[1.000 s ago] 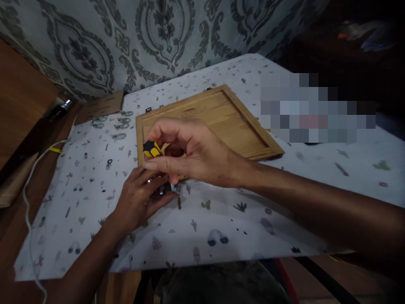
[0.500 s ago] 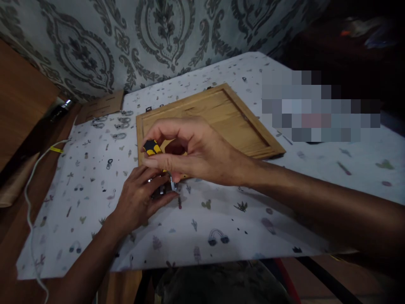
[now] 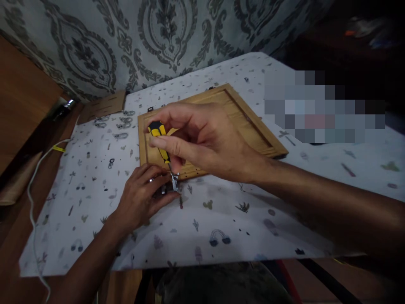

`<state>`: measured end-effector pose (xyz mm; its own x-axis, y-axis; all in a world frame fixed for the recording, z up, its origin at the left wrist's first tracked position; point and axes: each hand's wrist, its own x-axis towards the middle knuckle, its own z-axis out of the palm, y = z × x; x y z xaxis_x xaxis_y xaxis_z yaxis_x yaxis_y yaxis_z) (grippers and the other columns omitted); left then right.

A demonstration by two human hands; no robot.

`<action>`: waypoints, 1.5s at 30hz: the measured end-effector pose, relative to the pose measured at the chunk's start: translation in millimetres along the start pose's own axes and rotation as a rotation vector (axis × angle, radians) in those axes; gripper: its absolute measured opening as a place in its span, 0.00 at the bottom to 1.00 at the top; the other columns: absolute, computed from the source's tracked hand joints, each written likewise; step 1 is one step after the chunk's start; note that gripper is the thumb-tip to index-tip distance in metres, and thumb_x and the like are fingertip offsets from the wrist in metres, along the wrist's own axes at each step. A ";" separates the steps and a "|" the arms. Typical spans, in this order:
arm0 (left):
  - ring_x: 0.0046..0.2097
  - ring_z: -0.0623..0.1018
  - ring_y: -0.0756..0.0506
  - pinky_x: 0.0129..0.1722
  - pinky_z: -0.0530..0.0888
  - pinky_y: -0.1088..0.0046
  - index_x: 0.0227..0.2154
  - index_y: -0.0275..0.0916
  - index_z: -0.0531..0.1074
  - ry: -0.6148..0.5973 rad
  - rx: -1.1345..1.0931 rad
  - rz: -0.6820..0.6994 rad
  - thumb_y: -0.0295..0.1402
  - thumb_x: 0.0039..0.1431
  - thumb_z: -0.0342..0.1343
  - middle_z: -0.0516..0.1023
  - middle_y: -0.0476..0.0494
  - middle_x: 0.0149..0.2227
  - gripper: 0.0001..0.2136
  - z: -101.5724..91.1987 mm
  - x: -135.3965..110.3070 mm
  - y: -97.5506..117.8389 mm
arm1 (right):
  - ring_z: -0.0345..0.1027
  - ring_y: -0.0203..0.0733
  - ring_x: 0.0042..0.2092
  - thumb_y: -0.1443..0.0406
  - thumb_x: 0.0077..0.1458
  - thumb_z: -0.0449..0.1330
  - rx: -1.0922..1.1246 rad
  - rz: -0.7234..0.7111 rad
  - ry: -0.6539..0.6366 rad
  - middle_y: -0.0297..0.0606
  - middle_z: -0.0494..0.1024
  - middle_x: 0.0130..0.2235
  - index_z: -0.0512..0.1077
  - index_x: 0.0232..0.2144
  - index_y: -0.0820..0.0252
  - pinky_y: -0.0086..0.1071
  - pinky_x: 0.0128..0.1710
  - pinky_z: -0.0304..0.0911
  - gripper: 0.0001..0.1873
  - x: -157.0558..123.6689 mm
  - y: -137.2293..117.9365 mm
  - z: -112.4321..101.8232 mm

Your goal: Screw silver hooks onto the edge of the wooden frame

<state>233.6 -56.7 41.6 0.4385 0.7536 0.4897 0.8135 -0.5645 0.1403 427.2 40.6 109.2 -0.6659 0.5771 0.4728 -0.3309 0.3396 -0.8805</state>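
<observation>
My right hand (image 3: 202, 141) pinches a black and yellow screwdriver (image 3: 159, 139), tilted with its tip down at a small metal hinge (image 3: 174, 182) by the near edge of a wooden panel (image 3: 221, 116). My left hand (image 3: 144, 196) lies on the patterned sheet (image 3: 205, 211) just left of the hinge, its fingers curled round that metal piece and holding it against the panel's edge. Part of the hinge is hidden under my fingers.
Several more metal hinges (image 3: 122, 124) lie on the sheet behind the panel's left corner. A thin brown board (image 3: 101, 105) leans by the patterned wall. A white cable (image 3: 31, 181) runs down the left side. A blurred patch covers the right.
My right hand has risen and tipped the screwdriver, so more of its handle and shaft shows above the hinge. My left hand has stayed put.
</observation>
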 end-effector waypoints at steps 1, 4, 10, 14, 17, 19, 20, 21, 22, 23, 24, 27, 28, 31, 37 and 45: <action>0.44 0.79 0.39 0.43 0.78 0.58 0.42 0.37 0.77 -0.004 0.004 0.002 0.44 0.65 0.61 0.82 0.38 0.43 0.14 0.1 -0.3 -0.3 | 0.64 0.24 0.23 0.68 0.65 0.60 -0.022 -0.015 0.020 0.25 0.70 0.29 0.71 0.42 0.65 0.20 0.26 0.65 0.04 -0.2 0.6 -0.7; 0.45 0.78 0.39 0.43 0.77 0.57 0.43 0.37 0.77 -0.017 0.013 0.006 0.45 0.66 0.60 0.82 0.37 0.44 0.15 0.5 -1.0 -0.9 | 0.66 0.26 0.26 0.66 0.64 0.63 -0.089 -0.032 0.057 0.27 0.72 0.30 0.73 0.42 0.63 0.21 0.29 0.66 0.06 -0.6 3.0 -2.3; 0.44 0.78 0.39 0.43 0.77 0.58 0.42 0.35 0.77 -0.018 0.015 0.013 0.44 0.66 0.60 0.82 0.37 0.42 0.15 0.3 1.2 0.4 | 0.68 0.25 0.24 0.69 0.65 0.59 -0.097 -0.030 0.005 0.24 0.70 0.28 0.70 0.42 0.61 0.21 0.27 0.65 0.03 -0.1 7.6 -2.8; 0.44 0.78 0.39 0.42 0.77 0.58 0.42 0.35 0.77 -0.011 0.010 0.018 0.45 0.67 0.59 0.82 0.38 0.42 0.16 -0.2 2.3 1.0 | 0.69 0.27 0.24 0.68 0.64 0.59 -0.115 -0.048 0.001 0.25 0.69 0.27 0.69 0.40 0.61 0.22 0.27 0.66 0.03 0.8 11.0 -2.8; 0.44 0.78 0.39 0.43 0.77 0.58 0.43 0.35 0.77 -0.020 0.016 0.016 0.45 0.66 0.59 0.82 0.37 0.42 0.16 -0.2 1.9 0.7 | 0.69 0.28 0.24 0.67 0.63 0.59 -0.132 -0.040 0.007 0.26 0.70 0.27 0.68 0.40 0.60 0.22 0.26 0.66 0.02 1.6 12.3 -2.9; 0.44 0.78 0.39 0.43 0.77 0.57 0.43 0.35 0.77 -0.024 0.016 0.015 0.44 0.66 0.60 0.82 0.37 0.42 0.16 -0.1 1.5 0.6 | 0.69 0.28 0.24 0.67 0.63 0.59 -0.138 -0.039 0.010 0.26 0.70 0.27 0.68 0.39 0.60 0.23 0.26 0.66 0.02 1.8 12.4 -3.0; 0.44 0.78 0.39 0.43 0.77 0.57 0.43 0.35 0.77 -0.021 0.013 0.014 0.44 0.66 0.60 0.82 0.37 0.42 0.15 0.0 1.4 0.7 | 0.69 0.29 0.24 0.67 0.63 0.59 -0.143 -0.041 0.014 0.26 0.70 0.27 0.68 0.40 0.60 0.23 0.26 0.66 0.02 1.7 12.4 -3.1; 0.44 0.78 0.39 0.43 0.77 0.57 0.42 0.35 0.77 -0.017 0.010 0.013 0.44 0.66 0.60 0.82 0.37 0.41 0.15 -0.1 1.4 0.8 | 0.69 0.29 0.24 0.67 0.63 0.59 -0.150 -0.045 0.019 0.27 0.70 0.27 0.69 0.40 0.60 0.24 0.27 0.66 0.03 1.5 12.4 -3.2; 0.44 0.78 0.39 0.43 0.77 0.57 0.42 0.35 0.77 -0.015 0.008 0.010 0.44 0.66 0.60 0.82 0.37 0.42 0.15 -0.2 1.4 0.9 | 0.69 0.29 0.24 0.67 0.64 0.59 -0.158 -0.050 0.020 0.27 0.70 0.28 0.69 0.39 0.60 0.24 0.28 0.66 0.03 1.3 12.5 -3.4; 0.43 0.78 0.39 0.42 0.77 0.57 0.42 0.35 0.77 -0.017 0.007 0.010 0.44 0.66 0.60 0.82 0.37 0.42 0.15 -0.4 1.4 1.1 | 0.69 0.29 0.25 0.66 0.64 0.59 -0.164 -0.053 0.021 0.27 0.70 0.28 0.69 0.39 0.60 0.24 0.28 0.66 0.03 0.9 12.6 -3.6; 0.43 0.78 0.38 0.42 0.77 0.57 0.42 0.35 0.77 -0.020 0.008 0.007 0.44 0.66 0.60 0.82 0.37 0.42 0.15 -0.6 1.4 1.3 | 0.69 0.29 0.25 0.66 0.64 0.59 -0.167 -0.058 0.024 0.27 0.70 0.28 0.69 0.39 0.60 0.24 0.28 0.66 0.03 0.6 12.8 -3.7; 0.43 0.78 0.39 0.42 0.76 0.58 0.43 0.36 0.77 -0.032 0.009 0.002 0.43 0.65 0.61 0.82 0.37 0.42 0.14 -1.4 1.3 1.5 | 0.69 0.29 0.25 0.65 0.64 0.60 -0.168 -0.068 0.028 0.27 0.72 0.30 0.70 0.40 0.60 0.24 0.28 0.66 0.04 -0.1 13.4 -4.1; 0.43 0.78 0.39 0.42 0.76 0.58 0.43 0.36 0.77 -0.031 0.010 0.004 0.43 0.66 0.61 0.82 0.37 0.42 0.14 -1.6 1.3 1.5 | 0.70 0.29 0.25 0.65 0.64 0.60 -0.173 -0.066 0.027 0.28 0.72 0.30 0.69 0.40 0.60 0.24 0.28 0.66 0.04 -0.1 13.5 -4.1; 0.43 0.78 0.39 0.41 0.76 0.58 0.42 0.36 0.77 -0.028 0.015 0.010 0.43 0.66 0.61 0.82 0.37 0.42 0.14 -1.6 1.3 1.2 | 0.70 0.30 0.25 0.65 0.64 0.59 -0.192 -0.062 0.016 0.28 0.73 0.29 0.69 0.41 0.60 0.25 0.28 0.66 0.04 0.3 13.5 -4.0; 0.45 0.78 0.38 0.43 0.77 0.57 0.43 0.36 0.77 -0.018 0.013 0.012 0.44 0.66 0.60 0.82 0.37 0.43 0.15 -0.9 1.7 1.0 | 0.70 0.29 0.24 0.66 0.65 0.59 -0.151 -0.067 0.000 0.27 0.72 0.27 0.69 0.41 0.60 0.23 0.27 0.67 0.03 0.1 16.2 -2.2; 0.45 0.79 0.39 0.44 0.78 0.56 0.44 0.38 0.77 -0.022 0.017 0.002 0.44 0.67 0.59 0.82 0.38 0.44 0.14 -0.8 1.0 0.8 | 0.68 0.26 0.24 0.66 0.64 0.60 -0.084 -0.085 -0.020 0.25 0.69 0.29 0.67 0.39 0.60 0.21 0.25 0.66 0.04 -0.7 17.6 -0.6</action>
<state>234.5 -56.6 42.9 0.4483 0.7598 0.4708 0.8187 -0.5605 0.1250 422.3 46.6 93.4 -0.6512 0.5294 0.5438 -0.3296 0.4481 -0.8310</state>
